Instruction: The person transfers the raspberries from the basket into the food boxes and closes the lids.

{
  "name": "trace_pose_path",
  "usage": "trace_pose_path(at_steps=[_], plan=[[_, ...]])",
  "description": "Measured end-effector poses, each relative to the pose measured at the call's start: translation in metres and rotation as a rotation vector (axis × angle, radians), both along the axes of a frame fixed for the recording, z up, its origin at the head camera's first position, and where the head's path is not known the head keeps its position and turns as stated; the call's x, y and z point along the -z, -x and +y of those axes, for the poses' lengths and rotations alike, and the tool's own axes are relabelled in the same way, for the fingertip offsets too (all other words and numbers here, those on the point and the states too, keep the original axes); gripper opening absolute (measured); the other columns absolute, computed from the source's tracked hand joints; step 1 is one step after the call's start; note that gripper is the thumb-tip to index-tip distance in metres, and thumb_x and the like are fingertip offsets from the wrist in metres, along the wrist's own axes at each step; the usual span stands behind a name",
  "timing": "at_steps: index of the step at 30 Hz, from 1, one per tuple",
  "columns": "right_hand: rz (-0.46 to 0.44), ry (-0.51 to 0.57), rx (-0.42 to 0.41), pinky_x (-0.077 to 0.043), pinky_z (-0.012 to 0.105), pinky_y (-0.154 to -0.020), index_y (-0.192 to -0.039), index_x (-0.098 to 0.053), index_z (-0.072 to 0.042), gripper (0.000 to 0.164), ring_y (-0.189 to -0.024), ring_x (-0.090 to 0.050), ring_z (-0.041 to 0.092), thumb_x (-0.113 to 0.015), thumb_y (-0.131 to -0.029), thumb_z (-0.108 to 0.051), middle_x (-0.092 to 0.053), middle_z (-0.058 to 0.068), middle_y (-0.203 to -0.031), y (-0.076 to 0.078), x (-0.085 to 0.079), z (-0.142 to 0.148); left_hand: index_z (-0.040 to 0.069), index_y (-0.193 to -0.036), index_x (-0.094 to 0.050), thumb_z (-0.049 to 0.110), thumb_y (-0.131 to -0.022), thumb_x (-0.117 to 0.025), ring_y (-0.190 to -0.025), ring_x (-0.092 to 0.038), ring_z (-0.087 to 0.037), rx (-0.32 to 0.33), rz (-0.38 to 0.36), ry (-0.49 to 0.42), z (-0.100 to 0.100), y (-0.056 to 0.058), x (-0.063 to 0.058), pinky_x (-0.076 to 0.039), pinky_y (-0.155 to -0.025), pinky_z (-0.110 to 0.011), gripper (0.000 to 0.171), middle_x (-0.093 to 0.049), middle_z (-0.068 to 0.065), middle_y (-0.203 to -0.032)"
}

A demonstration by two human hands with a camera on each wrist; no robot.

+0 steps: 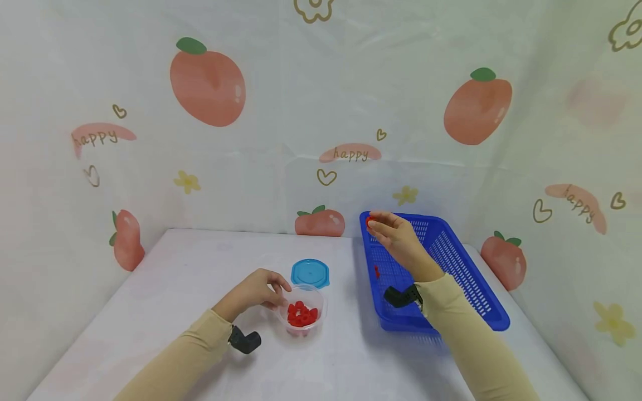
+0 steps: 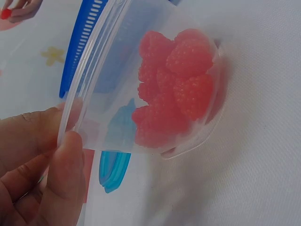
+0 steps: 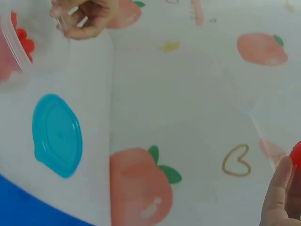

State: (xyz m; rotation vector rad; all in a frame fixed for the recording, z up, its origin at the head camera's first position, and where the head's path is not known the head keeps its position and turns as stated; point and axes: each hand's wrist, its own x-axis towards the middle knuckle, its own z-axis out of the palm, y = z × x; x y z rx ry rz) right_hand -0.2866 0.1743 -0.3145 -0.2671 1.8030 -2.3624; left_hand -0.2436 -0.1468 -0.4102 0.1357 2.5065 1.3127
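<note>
My left hand (image 1: 261,288) pinches the rim of a clear plastic tub (image 2: 101,127) between thumb and fingers. Several red raspberries (image 2: 190,59) lie heaped in the bottom of the tub, which stands on the table. Over the far left end of a blue basket (image 1: 433,318), my right hand (image 1: 401,240) is raised. A single raspberry (image 3: 296,154) is pinched at its fingertips. Inside the basket, near its left wall, lies a small red piece (image 1: 377,272).
A light blue lid (image 1: 310,273) lies flat on the white table (image 1: 200,262) just behind the tub. The perforated basket walls stand to the right. Behind the table hangs a printed cloth backdrop (image 1: 261,189).
</note>
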Motion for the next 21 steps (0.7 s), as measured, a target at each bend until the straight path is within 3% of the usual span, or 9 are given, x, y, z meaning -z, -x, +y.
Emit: trace_pose_path(at_steps=[5,11,21], plan=[[0.016,-0.022,-0.034,-0.051,0.02,-0.092,-0.102,-0.064,-0.012,0.015,-0.102,-0.062,0.011,-0.057,-0.095,-0.001,-0.059,0.0,-0.106,-0.013,0.004,-0.01,0.008,-0.097,-0.071,0.006,-0.077,-0.079,-0.065,-0.058,-0.017,-0.003,-0.005,0.004,0.001,0.0,-0.001,-0.058,-0.063,-0.027,0.021,-0.058,-0.007,-0.081],[0.012,-0.103,-0.042,-0.051,0.023,-0.094,-0.105,-0.063,-0.011,0.015,-0.101,-0.063,0.013,-0.061,-0.093,-0.003,-0.057,0.002,-0.11,-0.026,0.009,-0.022,0.008,-0.096,-0.072,0.007,-0.077,-0.079,-0.065,-0.058,-0.017,-0.001,-0.006,-0.001,0.0,0.001,0.0,-0.058,-0.063,-0.027,0.021,-0.058,-0.007,-0.081],[0.023,-0.253,-0.108,-0.049,0.03,-0.1,-0.121,-0.055,0.006,0.034,-0.106,-0.061,0.017,-0.064,-0.091,-0.006,-0.058,0.006,-0.113,-0.042,0.029,-0.043,0.007,-0.096,-0.071,0.006,-0.076,-0.079,-0.064,-0.058,-0.017,-0.001,-0.004,-0.012,0.001,0.001,0.0,-0.058,-0.062,-0.027,0.021,-0.058,-0.007,-0.081]])
